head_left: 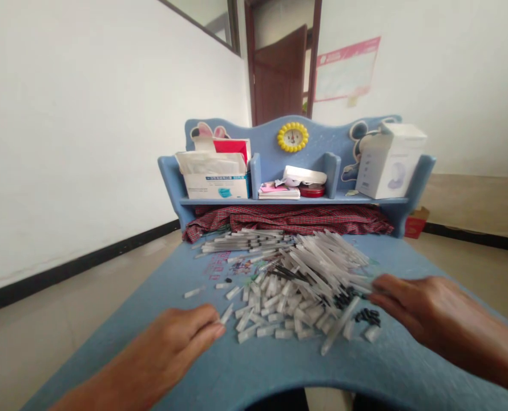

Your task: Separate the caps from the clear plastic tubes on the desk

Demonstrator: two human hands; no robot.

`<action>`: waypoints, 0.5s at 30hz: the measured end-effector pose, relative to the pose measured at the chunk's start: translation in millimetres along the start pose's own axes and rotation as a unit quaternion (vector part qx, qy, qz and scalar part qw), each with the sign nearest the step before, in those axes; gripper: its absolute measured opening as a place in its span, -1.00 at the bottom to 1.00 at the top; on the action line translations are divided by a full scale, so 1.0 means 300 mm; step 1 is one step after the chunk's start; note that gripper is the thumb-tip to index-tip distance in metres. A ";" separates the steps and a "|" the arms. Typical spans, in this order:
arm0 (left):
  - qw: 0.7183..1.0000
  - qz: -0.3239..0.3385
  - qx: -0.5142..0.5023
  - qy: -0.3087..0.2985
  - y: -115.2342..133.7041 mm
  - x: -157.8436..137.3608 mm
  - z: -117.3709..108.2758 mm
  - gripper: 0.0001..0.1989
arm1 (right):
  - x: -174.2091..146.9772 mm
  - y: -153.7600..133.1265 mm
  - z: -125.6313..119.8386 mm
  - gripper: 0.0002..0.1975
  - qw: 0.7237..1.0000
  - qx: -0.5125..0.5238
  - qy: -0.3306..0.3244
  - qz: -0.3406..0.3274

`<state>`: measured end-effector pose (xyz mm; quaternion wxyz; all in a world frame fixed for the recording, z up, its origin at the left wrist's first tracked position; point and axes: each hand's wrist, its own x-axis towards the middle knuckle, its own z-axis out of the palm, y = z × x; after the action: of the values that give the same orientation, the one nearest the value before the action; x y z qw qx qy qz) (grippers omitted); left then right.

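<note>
My left hand [179,339] is closed in a pinch on a small translucent pen cap [227,314], which points up and away from the fingers. On the right, my right hand [416,302] has its fingertips together on the end of a clear pen barrel [359,281] at the edge of the pile; motion blurs it a little. Between the hands lies a heap of short translucent caps [275,302]. Behind it is a stack of long clear barrels [326,254]. Small black plugs [367,315] lie near my right hand, and thin black pieces [291,273] sit among the barrels.
Assembled-looking pens [245,241] lie at the back of the blue table [151,291]. Behind them, a checked cloth [288,218] is bunched under a shelf [220,201]. The shelf bears a mask box [217,185], a white box [391,162] and a red tin [312,192].
</note>
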<state>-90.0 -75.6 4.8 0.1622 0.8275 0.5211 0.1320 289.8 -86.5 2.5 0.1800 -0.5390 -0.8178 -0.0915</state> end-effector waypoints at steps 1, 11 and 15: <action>0.999 -0.008 0.042 -0.004 0.017 0.037 0.005 -0.70 | 0.057 -0.001 0.010 -0.68 0.998 -0.057 -0.021 0.030; 0.980 -0.049 0.187 0.045 0.021 0.094 0.118 -0.78 | 0.289 -0.022 0.116 -0.59 0.977 -0.126 -0.112 0.128; 0.975 -0.057 0.200 0.080 0.005 0.100 0.099 -0.74 | 0.289 0.004 0.132 -0.59 0.980 -0.118 -0.068 0.148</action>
<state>-64.5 -52.9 -20.1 -0.0411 0.7986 0.5948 0.0816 252.3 1.2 0.1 0.0703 -0.6766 -0.7227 -0.1226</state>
